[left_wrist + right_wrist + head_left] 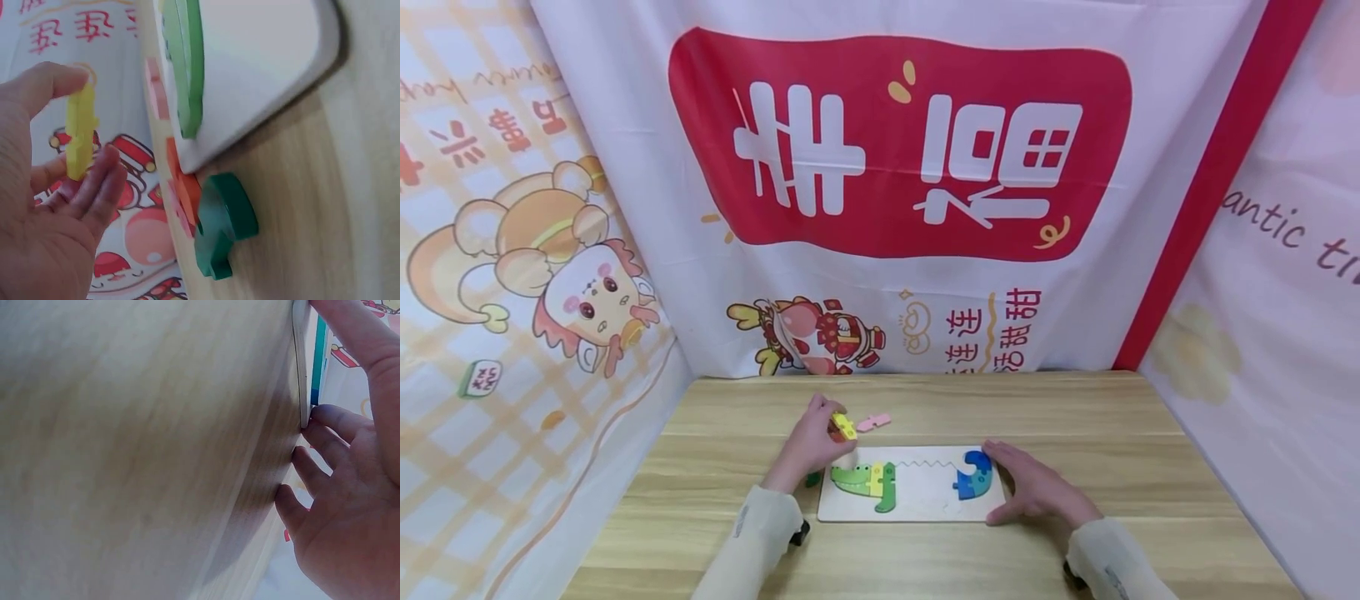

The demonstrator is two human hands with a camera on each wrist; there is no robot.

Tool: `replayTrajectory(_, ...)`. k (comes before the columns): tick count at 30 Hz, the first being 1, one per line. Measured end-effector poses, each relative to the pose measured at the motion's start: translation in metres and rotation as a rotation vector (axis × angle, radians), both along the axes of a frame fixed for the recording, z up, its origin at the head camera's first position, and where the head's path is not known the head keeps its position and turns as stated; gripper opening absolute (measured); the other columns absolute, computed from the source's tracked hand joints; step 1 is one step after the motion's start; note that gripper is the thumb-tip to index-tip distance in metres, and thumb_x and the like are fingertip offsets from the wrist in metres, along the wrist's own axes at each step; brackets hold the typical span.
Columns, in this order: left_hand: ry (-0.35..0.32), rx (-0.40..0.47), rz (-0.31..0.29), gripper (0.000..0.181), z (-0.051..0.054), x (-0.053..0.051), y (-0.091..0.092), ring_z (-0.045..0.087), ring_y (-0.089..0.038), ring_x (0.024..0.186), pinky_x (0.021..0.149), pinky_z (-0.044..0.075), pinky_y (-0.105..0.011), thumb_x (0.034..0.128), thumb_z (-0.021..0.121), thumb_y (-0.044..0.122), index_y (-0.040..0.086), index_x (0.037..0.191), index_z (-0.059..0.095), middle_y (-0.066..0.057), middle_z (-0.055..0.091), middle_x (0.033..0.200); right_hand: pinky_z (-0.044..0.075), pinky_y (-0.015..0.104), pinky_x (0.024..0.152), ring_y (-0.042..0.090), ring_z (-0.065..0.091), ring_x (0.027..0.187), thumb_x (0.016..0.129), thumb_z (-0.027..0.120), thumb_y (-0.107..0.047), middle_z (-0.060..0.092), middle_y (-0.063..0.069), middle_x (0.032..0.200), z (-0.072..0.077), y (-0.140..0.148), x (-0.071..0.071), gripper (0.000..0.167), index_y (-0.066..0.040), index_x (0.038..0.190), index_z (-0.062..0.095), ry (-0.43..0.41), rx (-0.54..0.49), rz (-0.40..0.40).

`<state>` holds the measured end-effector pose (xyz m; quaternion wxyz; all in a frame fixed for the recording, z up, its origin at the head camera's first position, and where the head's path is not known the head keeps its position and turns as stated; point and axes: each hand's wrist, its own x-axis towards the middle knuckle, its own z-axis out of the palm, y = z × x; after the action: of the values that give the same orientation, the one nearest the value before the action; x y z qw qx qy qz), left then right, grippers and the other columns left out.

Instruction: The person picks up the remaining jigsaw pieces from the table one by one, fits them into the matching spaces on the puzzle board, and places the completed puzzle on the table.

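My left hand (812,439) pinches a yellow puzzle piece (80,134) between thumb and fingers, above the table just beyond the board's far left corner. The pale wooden puzzle board (925,507) lies flat. Green and yellow crocodile pieces (853,479) fill its left part, and blue tail pieces (974,483) sit at the right end. Between them a recess with a zigzag upper edge shows. At the board's right end rests my right hand (1037,487), fingers spread, with the thumb at the near corner and a fingertip touching the far one.
A pink piece (874,422) lies behind the board. Beside the board's left end, the left wrist view shows a dark green piece (228,215), an orange piece (180,175) and more pink. Printed cloth (887,275) hangs along the table's back edge.
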<state>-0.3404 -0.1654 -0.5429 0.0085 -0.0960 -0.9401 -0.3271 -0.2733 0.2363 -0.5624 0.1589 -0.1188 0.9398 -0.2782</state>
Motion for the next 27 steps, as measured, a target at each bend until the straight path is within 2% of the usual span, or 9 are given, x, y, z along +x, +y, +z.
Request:
replayTrajectory(6,-0.021,0.164,-0.077,0.068,0.005,0.011,0.003,0.06,-0.016,0.095,0.081,0.06,-0.029,0.0722,0.092,0.01,0.015,0.133,0.063,-0.005,0.049,0.131,0.029,0.066,0.121,0.038,0.032,0.154,0.063,0.095,-0.056,0.037,0.008,0.167,-0.004,0.001,-0.002,0.117,-0.021,0.16,0.04,0.009,0.009,-0.007)
replayTrajectory(10,-0.045,0.184,-0.099,0.069,0.005,0.015,0.003,0.061,-0.016,0.095,0.082,0.06,-0.03,0.0734,0.09,0.003,0.018,0.135,0.063,-0.005,0.054,0.13,0.028,0.067,0.121,0.039,0.031,0.154,0.064,0.095,-0.056,0.036,0.009,0.167,-0.004,0.001,-0.002,0.117,-0.02,0.16,0.04,0.01,0.002,0.006)
replayTrajectory(14,-0.086,0.217,-0.126,0.069,0.006,0.019,0.003,0.063,-0.018,0.097,0.086,0.06,-0.035,0.0783,0.085,0.0,0.025,0.138,0.062,-0.003,0.062,0.119,0.028,0.067,0.122,0.038,0.031,0.155,0.063,0.095,-0.057,0.036,0.008,0.167,-0.004,0.0,-0.001,0.117,-0.021,0.16,0.04,0.01,0.006,0.006)
replayTrajectory(17,-0.097,0.241,-0.131,0.069,0.008,0.022,0.004,0.064,-0.02,0.099,0.088,0.06,-0.038,0.0812,0.082,-0.002,0.027,0.14,0.06,-0.003,0.063,0.113,0.029,0.066,0.121,0.038,0.031,0.154,0.064,0.095,-0.057,0.037,0.008,0.167,-0.005,0.001,-0.001,0.117,-0.021,0.16,0.04,0.014,0.01,0.003)
replayTrajectory(22,-0.087,0.257,-0.144,0.07,0.013,0.034,0.008,0.064,-0.021,0.104,0.09,0.061,-0.039,0.086,0.079,-0.003,0.032,0.142,0.057,-0.002,0.062,0.12,0.028,0.067,0.122,0.038,0.03,0.155,0.064,0.095,-0.056,0.037,0.008,0.167,-0.005,0.0,-0.001,0.117,-0.02,0.16,0.04,0.011,-0.003,0.004)
replayTrajectory(27,-0.086,0.305,-0.186,0.067,0.021,0.05,0.016,0.063,-0.023,0.113,0.09,0.061,-0.034,0.0899,0.077,0.0,0.04,0.14,0.057,0.002,0.062,0.13,0.028,0.066,0.122,0.037,0.03,0.155,0.064,0.094,-0.057,0.036,0.007,0.168,-0.005,0.0,-0.001,0.116,-0.022,0.161,0.039,0.007,0.005,-0.003)
